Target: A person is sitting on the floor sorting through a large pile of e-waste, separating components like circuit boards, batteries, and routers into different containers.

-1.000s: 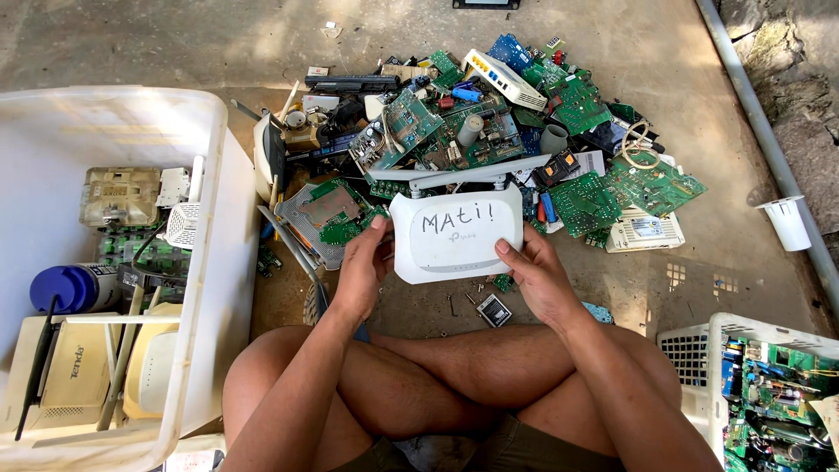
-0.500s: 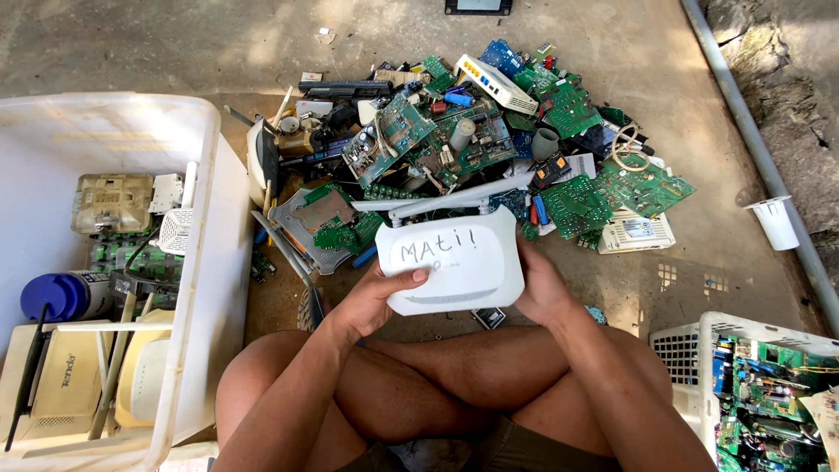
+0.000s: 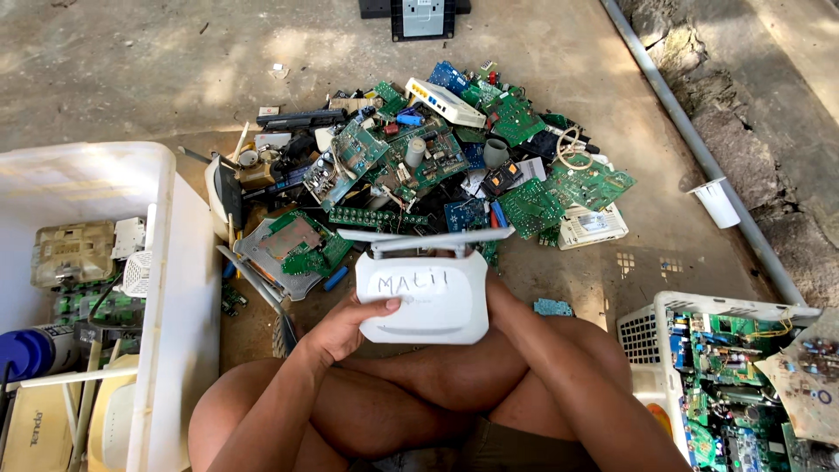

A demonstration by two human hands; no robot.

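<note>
I sit cross-legged on the ground and hold a white router (image 3: 424, 297) with handwriting on its top over my lap. Its two white antennas (image 3: 426, 237) lie folded along its far edge. My left hand (image 3: 345, 328) grips the router's left near corner, thumb on top. My right hand (image 3: 500, 295) holds its right side from beneath and is mostly hidden by the casing.
A heap of green circuit boards (image 3: 437, 166) and broken devices lies ahead on the concrete. A large white plastic bin (image 3: 170, 288) with old routers stands at my left. A white basket (image 3: 651, 328) of circuit boards is at my right. A metal pipe (image 3: 699, 149) runs along the right.
The router has been drawn closer to my body and lower over my legs. My left thumb has shifted onto its top face.
</note>
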